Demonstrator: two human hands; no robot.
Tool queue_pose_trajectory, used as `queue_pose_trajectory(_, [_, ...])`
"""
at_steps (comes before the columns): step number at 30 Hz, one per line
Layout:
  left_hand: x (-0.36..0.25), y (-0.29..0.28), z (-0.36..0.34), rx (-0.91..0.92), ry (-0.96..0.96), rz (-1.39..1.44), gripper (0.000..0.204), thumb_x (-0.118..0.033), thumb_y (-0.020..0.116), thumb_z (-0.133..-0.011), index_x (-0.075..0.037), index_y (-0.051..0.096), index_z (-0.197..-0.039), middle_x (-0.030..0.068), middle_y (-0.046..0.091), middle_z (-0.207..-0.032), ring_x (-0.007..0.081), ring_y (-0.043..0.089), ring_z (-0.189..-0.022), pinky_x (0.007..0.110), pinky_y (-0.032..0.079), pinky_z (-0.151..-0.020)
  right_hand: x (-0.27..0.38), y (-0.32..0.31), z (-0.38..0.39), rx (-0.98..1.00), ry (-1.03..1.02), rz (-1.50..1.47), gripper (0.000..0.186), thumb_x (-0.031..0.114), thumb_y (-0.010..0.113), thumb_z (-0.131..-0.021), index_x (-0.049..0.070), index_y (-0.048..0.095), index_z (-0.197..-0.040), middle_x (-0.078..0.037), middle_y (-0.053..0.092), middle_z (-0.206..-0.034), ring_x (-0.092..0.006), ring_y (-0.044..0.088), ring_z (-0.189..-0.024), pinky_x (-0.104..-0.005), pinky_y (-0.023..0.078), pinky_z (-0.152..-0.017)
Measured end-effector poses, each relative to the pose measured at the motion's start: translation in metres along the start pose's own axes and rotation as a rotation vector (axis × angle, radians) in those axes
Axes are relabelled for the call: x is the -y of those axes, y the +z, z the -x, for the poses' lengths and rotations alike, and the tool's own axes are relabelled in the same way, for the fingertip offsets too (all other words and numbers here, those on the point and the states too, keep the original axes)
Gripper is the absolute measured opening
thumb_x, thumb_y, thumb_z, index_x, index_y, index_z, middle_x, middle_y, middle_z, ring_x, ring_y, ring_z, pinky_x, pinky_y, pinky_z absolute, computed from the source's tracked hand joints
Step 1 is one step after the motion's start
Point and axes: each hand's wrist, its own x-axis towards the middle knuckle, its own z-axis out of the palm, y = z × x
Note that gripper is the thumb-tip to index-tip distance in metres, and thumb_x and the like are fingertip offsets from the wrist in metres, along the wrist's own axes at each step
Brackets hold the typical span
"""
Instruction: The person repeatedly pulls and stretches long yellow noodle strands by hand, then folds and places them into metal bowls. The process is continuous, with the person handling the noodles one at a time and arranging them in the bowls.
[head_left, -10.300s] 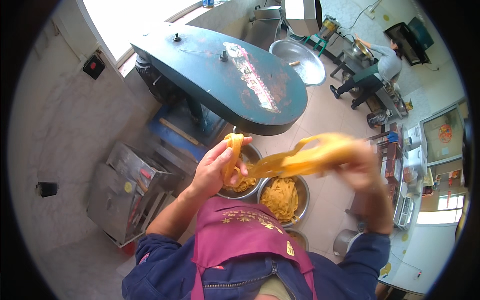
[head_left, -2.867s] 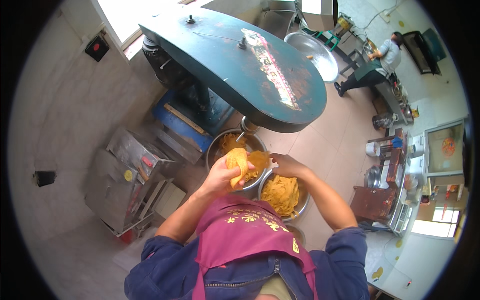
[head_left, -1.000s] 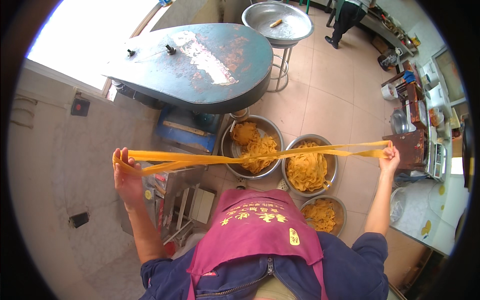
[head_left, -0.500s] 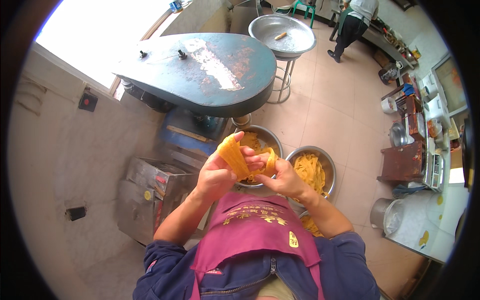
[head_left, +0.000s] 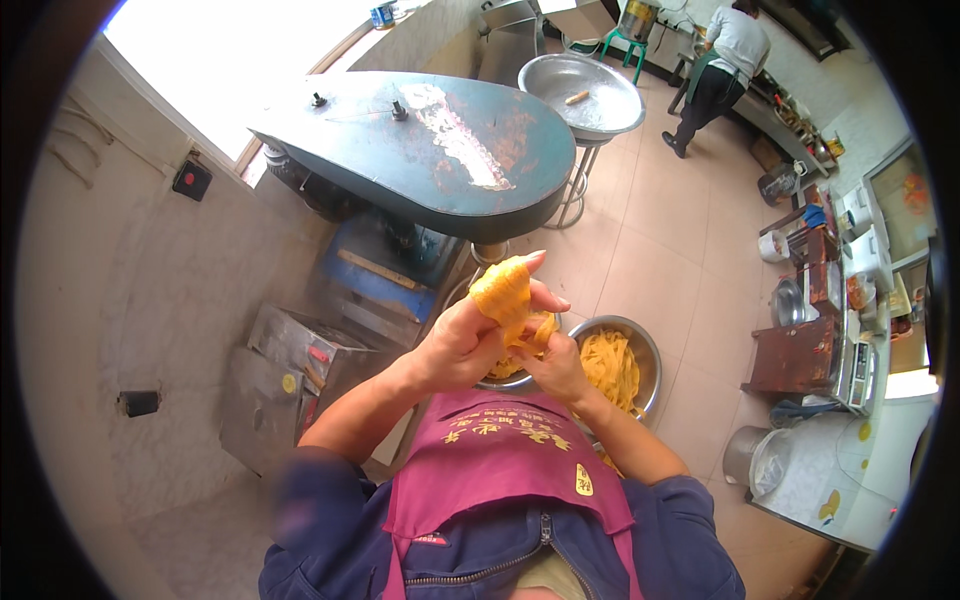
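A broad, soft yellow-orange strip (head_left: 502, 288) is wrapped over the fingers of my left hand (head_left: 465, 340), whose thumb side presses against it. Lower and to the right, my right hand (head_left: 558, 368) pinches another part of the yellow material, close against the left fingers. Below both hands is a metal basin (head_left: 522, 381) with similar strips, largely hidden by my hands. A second metal basin (head_left: 655, 368) stands right of it, heaped with yellow strips (head_left: 608, 365). The exact kind of food cannot be told.
A blue-green machine with a rounded cover (head_left: 440, 150) stands ahead. Behind it, a large metal bowl (head_left: 600, 105) holding a short wooden stick (head_left: 577, 98) rests on a stand. A metal box (head_left: 310, 350) is at left. Another person (head_left: 722, 75) works at the far counter.
My left hand has turned and risen slightly, and the strip is now bunched around its fingers. My right hand has moved in closer below it. The whole view has shifted a little.
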Motion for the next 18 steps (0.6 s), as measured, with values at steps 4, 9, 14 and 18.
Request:
queue_pose_trajectory(4, [-0.009, 0.000, -0.006, 0.004, -0.010, -0.062, 0.089, 0.025, 0.030, -0.082, -0.006, 0.016, -0.164, 0.0155, 0.057, -0.132, 0.0295, 0.060, -0.129, 0.045, 0.047, -0.111, 0.002, -0.003, 0.002, 0.007, 0.110, -0.028, 0.025, 0.009, 0.078, -0.091, -0.002, 0.068, -0.111, -0.012, 0.074, -0.104, -0.0163, 0.070, -0.094, -0.0309, 0.056, -0.083])
queue_pose_trajectory(9, [-0.011, -0.006, -0.008, 0.051, -0.086, -0.173, 0.094, 0.022, 0.037, -0.085, -0.012, 0.005, -0.166, 0.0151, 0.055, -0.130, 0.0277, 0.063, -0.122, 0.044, 0.051, -0.107, 0.010, -0.009, 0.013, 0.015, 0.172, -0.141, 0.025, 0.007, 0.075, -0.093, -0.002, 0.066, -0.115, -0.012, 0.074, -0.101, -0.0150, 0.070, -0.090, -0.0292, 0.055, -0.082])
queue_pose_trajectory(14, [0.012, -0.037, -0.005, 0.020, -0.293, 0.232, 0.102, 0.003, 0.064, -0.094, -0.016, -0.006, -0.166, 0.0146, 0.052, -0.128, 0.0244, 0.068, -0.111, 0.043, 0.054, -0.101, 0.046, -0.039, 0.002, 0.543, 0.353, -0.677, 0.040, 0.012, 0.069, -0.098, -0.006, 0.055, -0.131, -0.013, 0.074, -0.098, -0.0181, 0.070, -0.085, -0.0309, 0.056, -0.083])
queue_pose_trajectory(18, [0.045, -0.068, 0.013, 0.025, -0.526, 0.471, 0.076, -0.025, 0.071, -0.098, -0.005, 0.029, -0.157, 0.0077, 0.062, -0.103, 0.0116, 0.061, -0.069, 0.025, 0.048, -0.061, 0.069, -0.068, -0.016, 0.544, 0.416, -0.921, 0.059, 0.021, 0.060, -0.104, -0.012, 0.039, -0.148, -0.004, 0.059, -0.057, -0.0167, 0.061, -0.047, -0.0327, 0.058, -0.054])
